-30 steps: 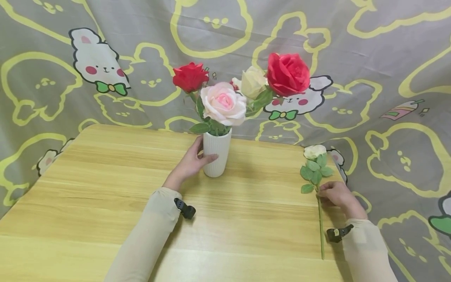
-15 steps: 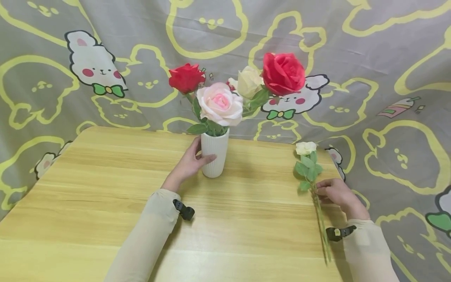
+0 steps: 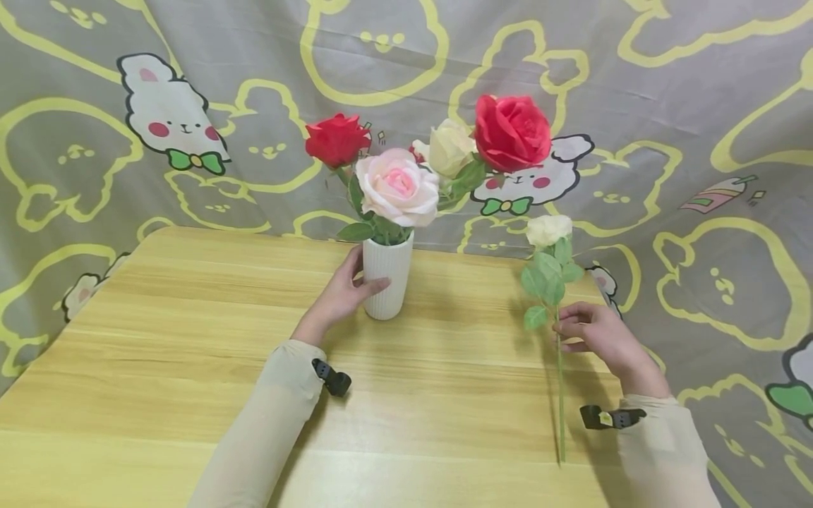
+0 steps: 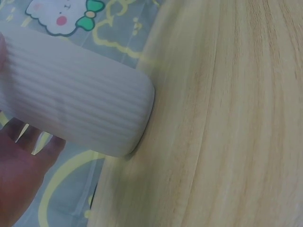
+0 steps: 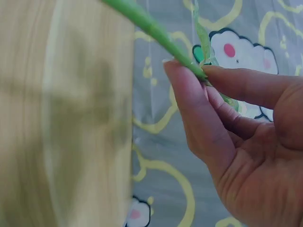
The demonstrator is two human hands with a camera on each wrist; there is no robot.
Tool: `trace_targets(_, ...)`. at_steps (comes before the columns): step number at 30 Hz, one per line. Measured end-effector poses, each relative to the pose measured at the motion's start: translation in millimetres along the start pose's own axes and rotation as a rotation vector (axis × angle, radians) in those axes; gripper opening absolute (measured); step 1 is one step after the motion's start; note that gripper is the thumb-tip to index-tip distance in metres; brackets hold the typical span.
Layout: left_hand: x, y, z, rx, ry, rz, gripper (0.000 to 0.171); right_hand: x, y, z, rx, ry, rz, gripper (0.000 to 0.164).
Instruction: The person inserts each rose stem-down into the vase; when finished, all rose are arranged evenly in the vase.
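A ribbed white vase [image 3: 387, 282] stands upright on the table, and my left hand [image 3: 339, 293] grips its side, thumb across the front. In the vase are a pink rose [image 3: 399, 187], a cream rose [image 3: 449, 148] and two red roses, one at left [image 3: 336, 140] and a larger one at right [image 3: 513, 132]. To the right, my right hand [image 3: 600, 339] pinches the stem of a white rose [image 3: 549, 231] just below its leaves. The right wrist view shows the green stem [image 5: 151, 28] between thumb and fingers. The left wrist view shows the vase base on the wood.
The wooden table [image 3: 190, 395] ends at its back edge against a grey curtain [image 3: 254, 42] printed with yellow outlines and rabbits. A dark wrist camera [image 3: 333, 377] sits on the left sleeve, another camera [image 3: 610, 418] on the right.
My right hand has lifted the white rose from the table and shifted it slightly left; its flower now stands higher. The left hand keeps its grip on the vase.
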State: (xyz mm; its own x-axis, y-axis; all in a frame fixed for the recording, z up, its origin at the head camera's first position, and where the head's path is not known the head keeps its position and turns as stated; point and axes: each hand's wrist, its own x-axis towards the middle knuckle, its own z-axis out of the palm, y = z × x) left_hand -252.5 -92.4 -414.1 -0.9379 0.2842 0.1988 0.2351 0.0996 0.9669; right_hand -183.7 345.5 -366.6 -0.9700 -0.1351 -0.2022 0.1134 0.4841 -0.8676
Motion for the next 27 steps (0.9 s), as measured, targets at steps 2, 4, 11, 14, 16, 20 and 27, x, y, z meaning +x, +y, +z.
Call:
trace_targets(2, 0.1, 0.1, 0.1, 0.001, 0.000, 0.001, 0.080, 0, -6, 2, 0.011, 0.002, -0.016, 0.037)
trace_targets(4, -0.2, 0.5, 0.1, 0.000, -0.001, -0.001, 0.080, 0, -10, 3, 0.019, 0.002, -0.036, 0.038)
trace_targets(11, -0.5, 1.4, -0.1, -0.009, -0.012, -0.025, 0.082, -4, -27, 8, 0.000, 0.038, -0.135, 0.038)
trace_targets(14, -1.1, 5.1, -0.4, -0.019, -0.019, -0.037, 0.083, -5, -35, 12, 0.013, 0.049, -0.176, 0.035)
trace_targets(16, -3.3, 13.1, -0.1, -0.021, -0.023, -0.044, 0.082, -5, -39, 15, 0.047, 0.049, -0.218, 0.032)
trace_targets(20, -8.4, 28.4, 1.1, -0.020, -0.029, -0.049, 0.080, -6, -48, 19, 0.189, 0.056, -0.305, 0.024)
trace_targets(27, -10.6, 32.5, 2.0, -0.036, -0.027, -0.039, 0.079, -8, -63, 27, 0.367, 0.135, -0.465, 0.012)
